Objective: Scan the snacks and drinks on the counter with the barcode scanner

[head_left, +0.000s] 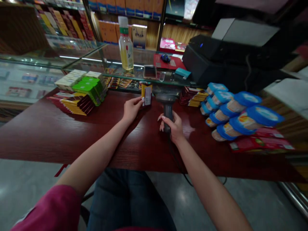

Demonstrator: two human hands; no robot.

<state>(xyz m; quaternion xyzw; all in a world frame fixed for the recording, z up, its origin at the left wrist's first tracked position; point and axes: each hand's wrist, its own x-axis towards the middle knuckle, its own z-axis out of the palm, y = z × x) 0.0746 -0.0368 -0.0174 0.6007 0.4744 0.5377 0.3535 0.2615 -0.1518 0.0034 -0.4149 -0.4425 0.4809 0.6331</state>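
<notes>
Between its thumb and fingers my left hand (pixel 132 109) pinches a small yellow and dark red packet (pixel 147 95), held upright with its pale label side toward me. My right hand (pixel 175 125) is wrapped round the handle of a black barcode scanner (pixel 167 110), its head just right of the packet. A cable trails from the scanner's handle over the counter's near edge. Right of the scanner lies a stack of similar yellow and dark red packets (pixel 192 97). Another pile of such packets (pixel 73 103) is at the left, beside green boxes (pixel 89 86).
On the right stand blue-lidded tubs (pixel 240 110) in several stacks, above red packages (pixel 262 141). A tall bottle (pixel 126 48) is on the glass showcase behind the wooden counter (pixel 96 141), near a phone-like device (pixel 150 72). Black equipment (pixel 216 64) fills the back right.
</notes>
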